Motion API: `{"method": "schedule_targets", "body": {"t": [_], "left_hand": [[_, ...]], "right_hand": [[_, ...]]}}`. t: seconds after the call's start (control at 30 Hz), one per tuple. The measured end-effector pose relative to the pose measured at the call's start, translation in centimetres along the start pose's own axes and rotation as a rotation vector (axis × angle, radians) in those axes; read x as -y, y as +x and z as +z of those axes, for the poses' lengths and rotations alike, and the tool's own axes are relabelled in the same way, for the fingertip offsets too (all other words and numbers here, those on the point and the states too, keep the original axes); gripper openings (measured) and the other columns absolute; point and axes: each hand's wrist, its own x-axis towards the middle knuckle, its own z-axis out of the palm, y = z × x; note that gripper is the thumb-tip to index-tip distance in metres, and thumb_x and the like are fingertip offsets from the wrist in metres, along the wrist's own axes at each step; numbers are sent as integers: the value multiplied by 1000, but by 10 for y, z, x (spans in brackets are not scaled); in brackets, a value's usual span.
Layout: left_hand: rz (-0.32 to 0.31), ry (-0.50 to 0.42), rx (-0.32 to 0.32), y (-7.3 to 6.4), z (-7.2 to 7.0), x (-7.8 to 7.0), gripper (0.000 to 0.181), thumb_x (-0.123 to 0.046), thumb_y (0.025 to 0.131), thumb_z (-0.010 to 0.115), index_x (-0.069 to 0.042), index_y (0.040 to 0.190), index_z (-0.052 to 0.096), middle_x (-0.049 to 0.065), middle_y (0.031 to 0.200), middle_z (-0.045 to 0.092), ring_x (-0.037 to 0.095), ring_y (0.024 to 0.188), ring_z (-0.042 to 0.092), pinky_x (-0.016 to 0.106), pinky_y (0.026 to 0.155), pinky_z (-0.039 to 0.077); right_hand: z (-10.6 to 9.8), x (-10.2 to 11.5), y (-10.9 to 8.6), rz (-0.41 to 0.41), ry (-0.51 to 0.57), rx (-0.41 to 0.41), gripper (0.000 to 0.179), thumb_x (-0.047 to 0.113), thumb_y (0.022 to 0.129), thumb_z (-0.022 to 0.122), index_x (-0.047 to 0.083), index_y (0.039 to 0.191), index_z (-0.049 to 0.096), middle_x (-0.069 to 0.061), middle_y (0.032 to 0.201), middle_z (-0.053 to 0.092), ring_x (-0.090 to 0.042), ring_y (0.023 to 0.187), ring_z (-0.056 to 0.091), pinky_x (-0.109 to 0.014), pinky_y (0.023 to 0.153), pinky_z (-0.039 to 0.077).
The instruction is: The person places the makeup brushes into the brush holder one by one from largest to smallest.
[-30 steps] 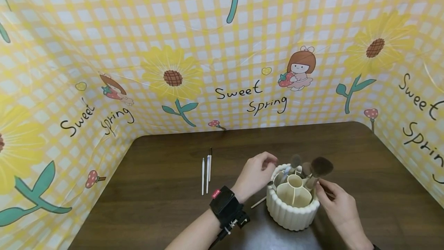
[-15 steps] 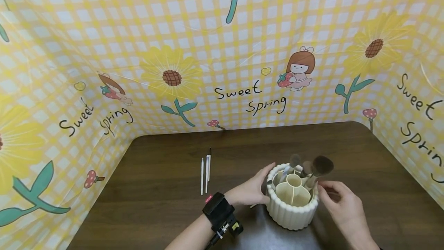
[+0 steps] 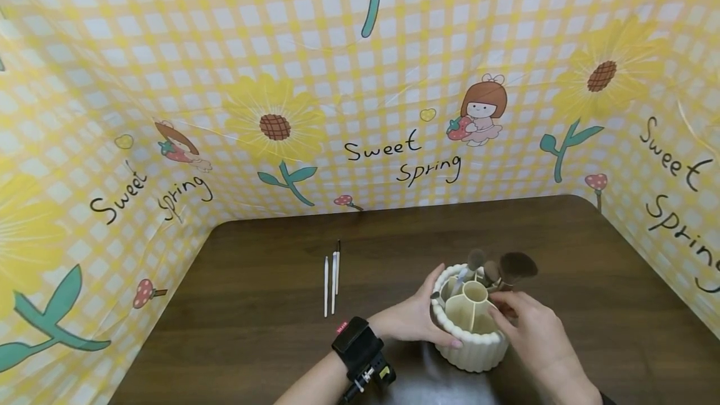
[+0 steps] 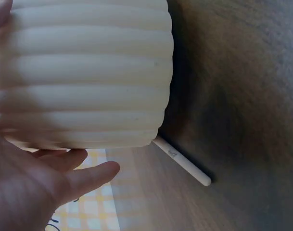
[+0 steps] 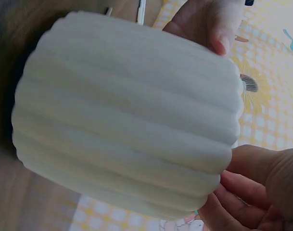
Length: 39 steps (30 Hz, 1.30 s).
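Observation:
A cream ribbed makeup brush holder (image 3: pixel 471 355) stands on the table, its inside split by dividers around a central ring (image 3: pixel 475 291). My left hand (image 3: pixel 406 322) grips its left side, thumb on the front rim. Over the right rim, my right hand (image 3: pixel 537 333) holds on with bent fingers and thumb; its fingertips are partly hidden. A big dark makeup brush (image 3: pixel 519 265), a smaller brown brush (image 3: pixel 492 271) and a grey one (image 3: pixel 475 260) rise from the back compartments. In the right wrist view a small dark-bristled brush (image 5: pixel 250 83) shows past the rim.
Several thin white-handled brushes (image 3: pixel 333 283) lie on the dark wooden table (image 3: pixel 253 317), left of the holder. A pale brush handle (image 4: pixel 184 163) sticks out beside the holder's base in the left wrist view. Yellow checked cloth (image 3: pixel 360 80) walls the back and sides.
My left hand has come down from above the left rim and now wraps the holder's side. My right hand has moved left, from the outer right side to over the rim.

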Motion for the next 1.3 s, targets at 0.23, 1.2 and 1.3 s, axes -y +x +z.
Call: {"method": "schedule_targets", "body": {"t": [0.23, 1.2, 1.3], "left_hand": [[2, 11, -25, 0, 2, 1, 119, -16, 73, 82, -23, 153, -6, 8, 156, 20, 12, 135, 35, 25, 110, 29], [16, 53, -63, -3, 3, -1, 119, -21, 70, 85, -23, 153, -1, 8, 153, 25, 11, 131, 39, 23, 108, 32], [16, 54, -60, -3, 3, 0, 119, -21, 70, 85, -22, 153, -1, 9, 153, 24, 11, 131, 39, 24, 108, 32]], "right_hand": [[2, 6, 5, -24, -52, 3, 19, 4, 69, 81, 13, 78, 67, 6, 70, 67, -10, 59, 61, -27, 53, 48], [8, 14, 3, -63, -96, -90, 26, -2, 62, 80, 13, 69, 60, 5, 63, 62, -14, 51, 55, -34, 46, 43], [9, 14, 2, -71, -102, -97, 25, -2, 62, 80, 12, 69, 60, 4, 63, 62, -16, 51, 56, -35, 46, 44]]}}
